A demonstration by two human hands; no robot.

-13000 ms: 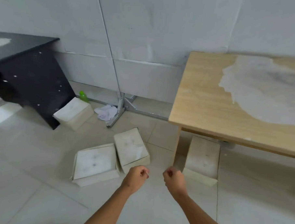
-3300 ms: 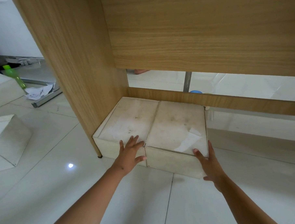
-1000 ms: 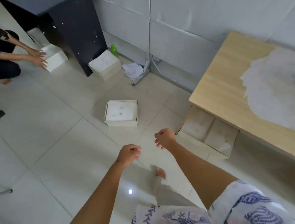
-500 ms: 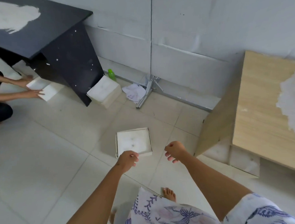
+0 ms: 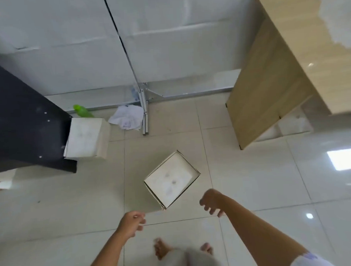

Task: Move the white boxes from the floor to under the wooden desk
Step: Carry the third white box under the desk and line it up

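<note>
White box [image 5: 171,179] on floor tiles [image 5: 253,179], just beyond both hands, untouched. Left hand [image 5: 132,223] loosely curled, empty; right hand [image 5: 212,202] half-open, empty.

4 white boxes [image 5: 171,178] [image 5: 86,136] [image 5: 294,124] [image 5: 3,179]; 2 desks [image 5: 268,78] [image 5: 19,123]; 1 green bottle [image 5: 82,111]; 2 hands [image 5: 132,223] [image 5: 211,201].

We find no readable text, label, brand, number or sign on any surface in the head view. The white box [image 5: 171,178] on the floor carries only faint grey smudges on its top face, and the crumpled paper [image 5: 127,116] near the wall shows faint bluish marks too blurred for us to read. The wooden desk [image 5: 276,74], the black desk [image 5: 19,127] and the green bottle [image 5: 82,111] bear no lettering that we can make out.
</note>
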